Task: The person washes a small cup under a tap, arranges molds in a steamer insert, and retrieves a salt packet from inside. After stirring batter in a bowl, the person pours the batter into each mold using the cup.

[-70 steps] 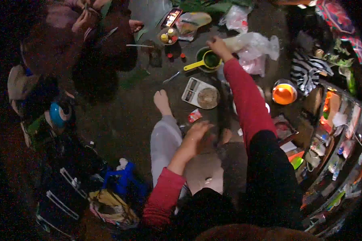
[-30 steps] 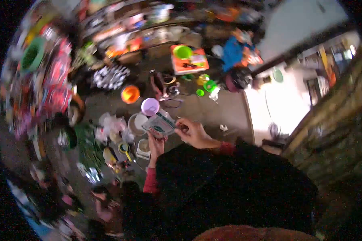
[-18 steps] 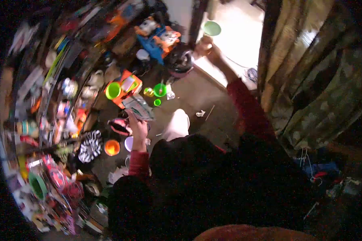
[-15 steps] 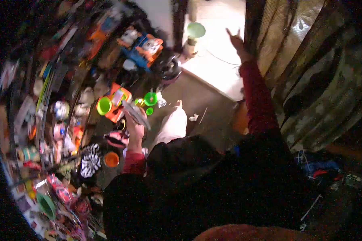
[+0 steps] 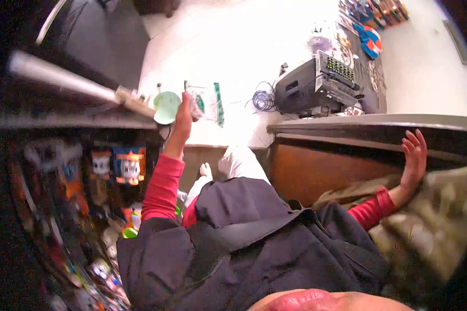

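Place: a home, by the look of it; dim room meeting a brighter one.
Bright side: pale floor (image 5: 218, 57) with faint joint lines, like tiles; dark furniture (image 5: 106, 44) at its left edge.
Electronics: black boxy unit (image 5: 298, 88), one face full of small knobs or sockets; loose coil of cable (image 5: 263, 100) on floor just beside it.
Dim side: household clutter (image 5: 52, 212) crowded along the left, much blurred; bright green cup (image 5: 130, 233) near it.
Cloth: draped olive fabric (image 5: 415, 233), curtain-like, against a brown wooden panel (image 5: 306, 166).
Feet: bare foot (image 5: 206, 170) indoors, a domestic sign.
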`<state>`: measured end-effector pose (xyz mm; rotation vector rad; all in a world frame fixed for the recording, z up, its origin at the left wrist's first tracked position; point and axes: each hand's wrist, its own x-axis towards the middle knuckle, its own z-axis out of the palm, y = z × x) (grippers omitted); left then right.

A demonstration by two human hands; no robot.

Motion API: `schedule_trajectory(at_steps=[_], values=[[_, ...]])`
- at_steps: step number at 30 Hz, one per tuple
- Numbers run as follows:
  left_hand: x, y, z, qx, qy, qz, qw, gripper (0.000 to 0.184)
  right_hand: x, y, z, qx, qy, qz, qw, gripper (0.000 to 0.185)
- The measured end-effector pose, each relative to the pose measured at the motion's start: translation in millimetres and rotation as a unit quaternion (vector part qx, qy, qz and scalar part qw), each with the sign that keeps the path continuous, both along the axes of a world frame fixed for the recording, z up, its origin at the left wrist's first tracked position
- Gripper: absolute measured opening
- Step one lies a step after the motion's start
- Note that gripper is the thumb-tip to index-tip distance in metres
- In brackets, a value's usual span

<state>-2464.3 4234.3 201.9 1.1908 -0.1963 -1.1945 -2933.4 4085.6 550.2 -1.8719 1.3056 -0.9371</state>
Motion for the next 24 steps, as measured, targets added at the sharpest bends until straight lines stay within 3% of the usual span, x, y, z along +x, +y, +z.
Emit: schedule_trajectory(at_steps=[2,3,4,6,9,10,11,12,16,19,24], values=[[3.4,-88.3,17.1,-0.051,-0.027,-0.093,0.994,0.045,-23.7,-23.3,-1.5,-0.054,-0.076,0.01,0.996,0.058],[1.2,-129.6,25.3,-0.052,-0.027,-0.108,0.992,0.045,-36.2,-37.6,-12.3,-0.075,-0.203,0.007,0.976,0.063],[-3.8,-168.8,36.4,-0.059,-0.058,-0.108,0.991,0.045,-40.3,-61.1,-22.5,-0.025,-0.397,0.199,0.895,0.067],[-18.0,-240.6,39.6,-0.072,-0.054,-0.077,0.993,0.049,6.1,-120.9,-31.9,0.035,-0.439,0.352,0.825,0.063],[-21.9,-334.9,73.6,-0.056,-0.049,-0.1,0.992,0.051,43.9,-253.6,-76.4,0.178,-0.445,0.106,0.871,0.031],[-18.8,-364.3,76.6,-0.079,-0.039,-0.12,0.989,0.051,129.5,-277.3,-58.2,0.105,-0.153,0.002,0.983,0.026],[-15.0,-392.3,78.3,-0.089,-0.048,-0.14,0.985,0.05,161.3,-319.5,-71.0,0.159,-0.043,0.064,0.984,0.026],[-17.9,-418.6,85.4,-0.106,-0.067,-0.159,0.979,0.05,182.8,-351.1,-89.6,0.169,-0.013,0.107,0.98,0.027],[14.6,-545.3,97.0,-0.119,-0.091,-0.176,0.973,0.048,267.5,-471.2,-155.3,0.226,-0.071,0.128,0.963,0.018],[40.9,-635.7,99.5,-0.101,-0.133,-0.193,0.967,0.041,303.5,-552.3,-168.0,0.154,-0.126,0.094,0.975,0.018],[68.0,-820.0,119.2,-0.151,-0.111,-0.271,0.944,0.032,324.5,-691.7,-165.4,0.2,-0.29,-0.04,0.935,0.022]])
